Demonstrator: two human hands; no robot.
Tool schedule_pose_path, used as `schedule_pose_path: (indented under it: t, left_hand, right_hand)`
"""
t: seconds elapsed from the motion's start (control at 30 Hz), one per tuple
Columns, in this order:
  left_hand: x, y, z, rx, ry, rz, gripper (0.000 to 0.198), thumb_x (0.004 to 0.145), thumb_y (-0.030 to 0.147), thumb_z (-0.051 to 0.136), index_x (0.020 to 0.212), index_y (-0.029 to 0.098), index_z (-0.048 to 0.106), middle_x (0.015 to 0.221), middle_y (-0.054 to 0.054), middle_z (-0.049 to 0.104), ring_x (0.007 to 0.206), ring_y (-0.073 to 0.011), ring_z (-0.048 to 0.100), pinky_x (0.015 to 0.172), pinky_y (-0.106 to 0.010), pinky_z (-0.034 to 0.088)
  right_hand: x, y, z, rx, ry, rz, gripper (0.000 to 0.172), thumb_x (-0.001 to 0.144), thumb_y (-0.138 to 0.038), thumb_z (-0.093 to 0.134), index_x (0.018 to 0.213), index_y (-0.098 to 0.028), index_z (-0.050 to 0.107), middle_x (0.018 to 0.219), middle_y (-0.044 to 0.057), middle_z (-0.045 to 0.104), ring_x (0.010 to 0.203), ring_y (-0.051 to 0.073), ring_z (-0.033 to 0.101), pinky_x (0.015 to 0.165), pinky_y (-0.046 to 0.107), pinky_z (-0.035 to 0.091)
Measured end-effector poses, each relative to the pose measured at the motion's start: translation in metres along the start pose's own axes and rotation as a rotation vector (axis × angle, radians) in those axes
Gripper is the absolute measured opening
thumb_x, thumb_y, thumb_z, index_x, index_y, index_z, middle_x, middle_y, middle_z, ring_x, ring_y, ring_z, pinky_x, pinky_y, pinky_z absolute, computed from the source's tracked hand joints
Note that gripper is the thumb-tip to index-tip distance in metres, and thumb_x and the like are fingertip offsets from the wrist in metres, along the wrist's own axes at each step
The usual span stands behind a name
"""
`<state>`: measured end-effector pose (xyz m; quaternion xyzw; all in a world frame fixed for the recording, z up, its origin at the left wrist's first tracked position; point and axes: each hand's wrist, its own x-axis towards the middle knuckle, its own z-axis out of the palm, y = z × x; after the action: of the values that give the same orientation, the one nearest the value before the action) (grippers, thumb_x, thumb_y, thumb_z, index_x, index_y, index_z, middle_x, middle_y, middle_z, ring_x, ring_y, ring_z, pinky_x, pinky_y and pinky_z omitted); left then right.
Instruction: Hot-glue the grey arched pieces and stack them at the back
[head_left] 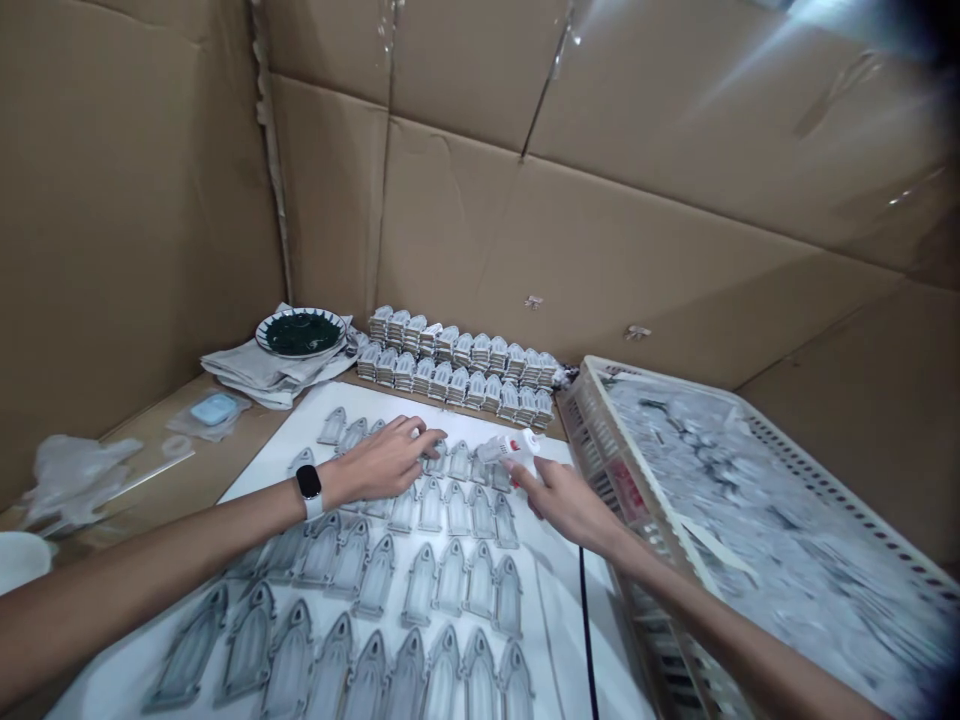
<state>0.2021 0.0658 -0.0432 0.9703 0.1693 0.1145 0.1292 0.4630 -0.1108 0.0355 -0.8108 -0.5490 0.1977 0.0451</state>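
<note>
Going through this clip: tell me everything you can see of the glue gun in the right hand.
The glue gun is small and white, apparently plastic, with a red mark near the grip and a pale tip pointing left. The right hand grips it, tilted, above the grey arch-shaped pieces on a white sheet. Whether its tip touches a piece cannot be told. A black cable runs down below the hand, though its link to the gun is hidden.

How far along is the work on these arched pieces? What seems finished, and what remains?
Seemingly done: two rows of stacked arched pieces stand behind the white sheet. In hand: the right hand holds a white glue gun above the sheet, and the left hand rests on the pieces. Seemingly left: many flat arched pieces lying in rows on the sheet.
</note>
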Motion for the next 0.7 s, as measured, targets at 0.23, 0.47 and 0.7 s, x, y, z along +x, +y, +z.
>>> schedule_pose_path:
  t: [0.23, 0.47, 0.7]
  left_hand:
    - [0.011, 0.010, 0.000, -0.024, 0.019, 0.007, 0.060, 0.093, 0.007, 0.049, 0.152, 0.020, 0.051, 0.129, -0.012, 0.068, 0.123, -0.0308, 0.060, 0.110, -0.047, 0.051]
    - [0.019, 0.025, 0.004, -0.004, -0.040, 0.046, 0.066, 0.095, 0.014, 0.051, 0.160, 0.022, 0.046, 0.137, -0.015, 0.064, 0.129, -0.0347, 0.058, 0.114, -0.052, 0.050]
    - [0.018, 0.025, 0.007, 0.021, -0.074, 0.051, 0.063, 0.095, 0.015, 0.050, 0.158, 0.017, 0.048, 0.130, -0.017, 0.063, 0.123, -0.0367, 0.059, 0.111, -0.055, 0.052]
  right_hand:
    - [0.006, 0.002, 0.015, 0.170, 0.025, -0.014, 0.061, 0.116, -0.065, 0.036, 0.086, -0.022, 0.068, 0.078, 0.009, 0.081, 0.080, 0.026, 0.078, 0.080, 0.032, 0.050]
    - [0.013, 0.002, 0.021, 0.102, 0.028, -0.039, 0.060, 0.116, -0.062, 0.041, 0.089, -0.019, 0.071, 0.088, 0.016, 0.083, 0.088, 0.030, 0.080, 0.078, 0.033, 0.049]
    - [0.011, -0.004, 0.021, -0.043, 0.062, -0.045, 0.063, 0.117, -0.061, 0.038, 0.107, -0.013, 0.077, 0.105, 0.026, 0.084, 0.106, 0.040, 0.081, 0.080, 0.037, 0.047]
